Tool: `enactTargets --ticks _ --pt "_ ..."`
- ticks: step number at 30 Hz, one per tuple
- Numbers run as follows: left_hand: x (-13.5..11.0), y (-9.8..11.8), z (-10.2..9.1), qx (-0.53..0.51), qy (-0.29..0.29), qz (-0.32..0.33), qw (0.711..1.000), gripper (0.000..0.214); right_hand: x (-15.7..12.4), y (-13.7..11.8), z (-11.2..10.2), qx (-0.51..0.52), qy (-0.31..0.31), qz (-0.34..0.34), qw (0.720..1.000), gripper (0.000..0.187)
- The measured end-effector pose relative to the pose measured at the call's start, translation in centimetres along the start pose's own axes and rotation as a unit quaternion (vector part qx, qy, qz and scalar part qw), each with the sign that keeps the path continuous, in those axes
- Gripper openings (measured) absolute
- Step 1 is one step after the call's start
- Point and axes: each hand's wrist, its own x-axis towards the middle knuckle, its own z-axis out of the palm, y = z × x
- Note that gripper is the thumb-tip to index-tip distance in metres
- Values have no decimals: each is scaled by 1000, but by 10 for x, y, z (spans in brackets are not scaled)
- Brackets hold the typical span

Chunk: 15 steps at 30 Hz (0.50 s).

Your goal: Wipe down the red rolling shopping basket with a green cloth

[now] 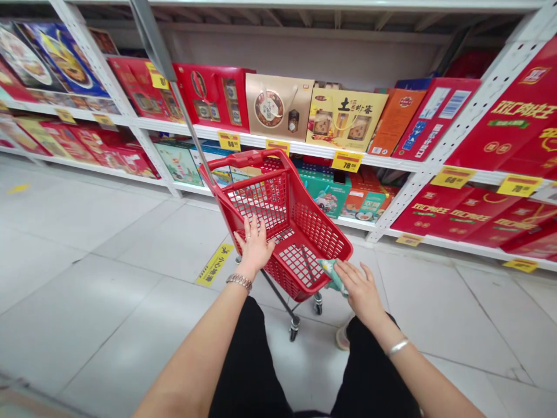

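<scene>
A red plastic shopping cart [300, 223] with a perforated basket stands tilted in front of my legs. Over its left side rim lies my left hand [256, 247], palm down with the fingers spread; whether it presses on the rim I cannot tell. At the basket's near right corner, my right hand [359, 289] has its fingers over a green cloth-like item with a daisy print [333, 276]. That item touches or overlaps the corner of the rim, and my thumb is hidden beneath the hand. Only a thin dark bar shows at the basket's bottom.
Beyond the cart, white metal shelves [398, 200] carry gift boxes, including a yellow box [346, 119], a gold box [278, 107] and red boxes [509, 116]. A grey pole [187, 119] rises at the cart's left. Pale floor tiles [113, 290] surround it, with a yellow floor sticker [214, 265].
</scene>
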Motion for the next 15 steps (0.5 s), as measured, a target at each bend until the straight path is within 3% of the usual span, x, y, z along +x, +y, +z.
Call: enactTargets --ticks 3,5,8,12,15 --pt "-2 1 -1 -3 0 1 1000 71 7 22 -7 -4 3 53 999 79" --pt "-4 -1 0 -6 4 1 1000 71 13 19 -14 19 15 68 997 78" --pt "-6 -6 1 -11 10 8 1000 71 19 -13 -24 95 14 25 995 79" --pt "-11 -15 3 -25 15 25 999 69 21 -71 -29 193 -64 -60 977 87" --pt "-12 -21 2 -30 15 27 999 67 18 -90 -27 206 -104 -76 970 90"
